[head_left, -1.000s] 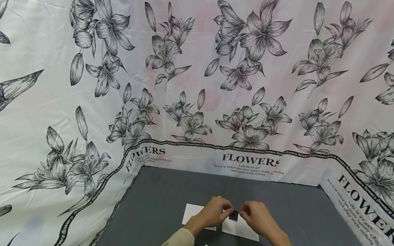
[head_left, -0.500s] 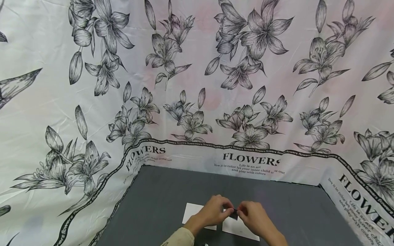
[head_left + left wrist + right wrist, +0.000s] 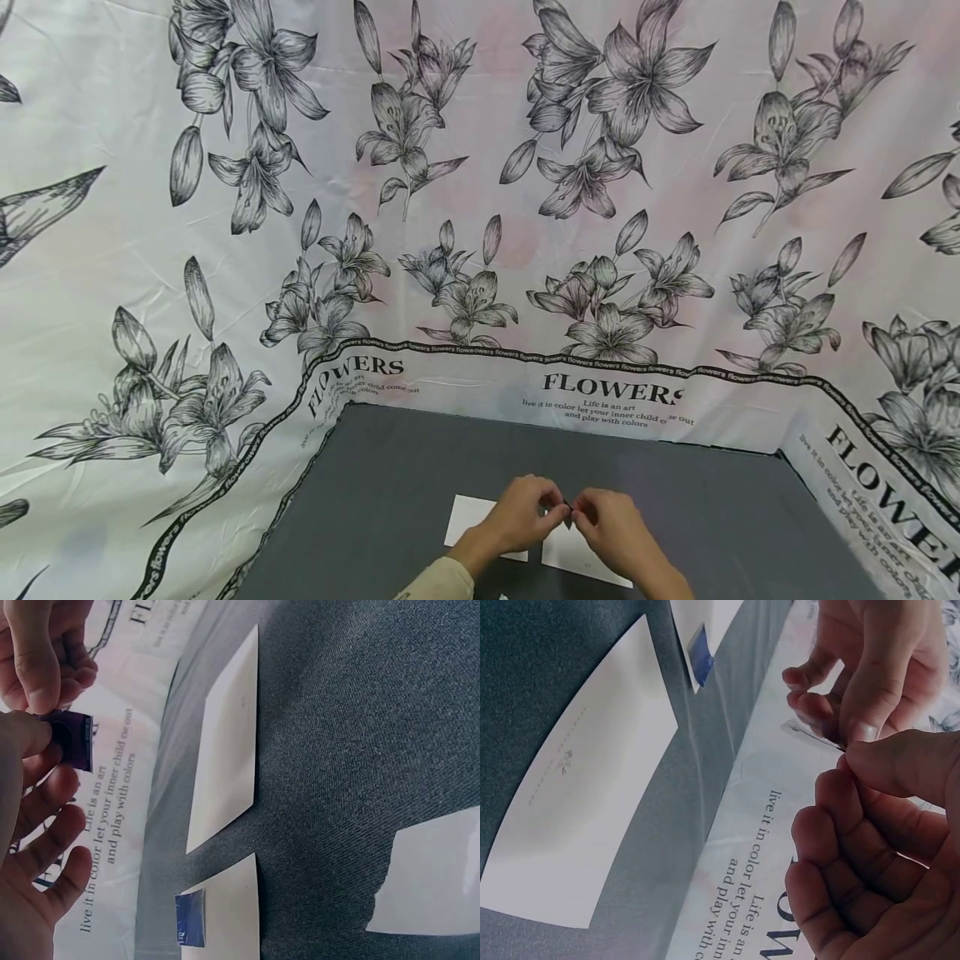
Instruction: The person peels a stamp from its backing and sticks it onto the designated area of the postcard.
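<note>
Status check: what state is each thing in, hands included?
Left hand: pinching the purple square
Right hand: pinching it too
Purple square: held off the table
Blue square: lying on left card
Left card: on table
Right card: on table, faintly marked
Paper: ragged-edged, on table

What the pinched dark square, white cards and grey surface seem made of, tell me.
Dark square: possibly smooth plastic film or foil, given its purplish sheen.
White cards: likely matte paper or card; thin edges, no sharp glare.
Grey surface: probably dull fabric; fine woven texture shows.
</note>
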A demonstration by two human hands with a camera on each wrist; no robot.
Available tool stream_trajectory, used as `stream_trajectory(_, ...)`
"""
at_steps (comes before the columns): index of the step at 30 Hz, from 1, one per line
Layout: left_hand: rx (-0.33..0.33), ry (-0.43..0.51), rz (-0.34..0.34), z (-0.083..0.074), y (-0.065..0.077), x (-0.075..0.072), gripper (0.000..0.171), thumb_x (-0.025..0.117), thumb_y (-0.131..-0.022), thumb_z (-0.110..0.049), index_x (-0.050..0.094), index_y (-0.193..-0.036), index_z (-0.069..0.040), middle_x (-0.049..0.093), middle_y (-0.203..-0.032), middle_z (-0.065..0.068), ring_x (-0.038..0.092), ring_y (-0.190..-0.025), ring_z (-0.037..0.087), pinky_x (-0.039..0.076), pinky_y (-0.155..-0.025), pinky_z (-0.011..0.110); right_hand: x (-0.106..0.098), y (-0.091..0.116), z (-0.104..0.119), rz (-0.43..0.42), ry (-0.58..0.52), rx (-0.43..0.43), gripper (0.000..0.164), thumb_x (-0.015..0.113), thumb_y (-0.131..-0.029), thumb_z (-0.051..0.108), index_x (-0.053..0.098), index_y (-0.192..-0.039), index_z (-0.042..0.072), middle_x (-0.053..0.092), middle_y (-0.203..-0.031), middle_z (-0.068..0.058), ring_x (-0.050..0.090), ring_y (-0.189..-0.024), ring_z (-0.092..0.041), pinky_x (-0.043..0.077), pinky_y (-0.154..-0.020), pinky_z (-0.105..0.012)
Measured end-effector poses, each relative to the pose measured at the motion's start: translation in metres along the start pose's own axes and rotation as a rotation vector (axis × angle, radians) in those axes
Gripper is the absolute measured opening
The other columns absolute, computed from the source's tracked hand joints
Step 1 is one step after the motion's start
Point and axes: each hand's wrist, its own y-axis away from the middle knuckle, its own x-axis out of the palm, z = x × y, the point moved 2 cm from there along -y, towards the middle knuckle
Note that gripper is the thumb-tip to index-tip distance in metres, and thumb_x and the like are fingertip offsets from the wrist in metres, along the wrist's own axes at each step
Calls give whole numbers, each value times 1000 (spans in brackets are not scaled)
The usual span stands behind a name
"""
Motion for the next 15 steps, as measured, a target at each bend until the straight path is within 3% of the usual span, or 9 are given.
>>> stream_trajectory(7,50,68,76,-1,1,2,18,63,-109,-20,79,-108,-14,77,-94,-9,64,-85,-8,52,-78,14,2,2,1,4,1,-21,12,79,-93,6,75,-87,16,70,-79,12,59,-71,4,51,-64,-25)
stream_trajectory(15,36,96,78,1,1,4,22,59,-111,-22,79,-109,-11,75,-90,-9,58,-80,-11,50,-72,12,2,1,1,28,-9,-13,12,77,-95,5,77,-88,15,71,-79,11,59,-70,3,50,-63,-25)
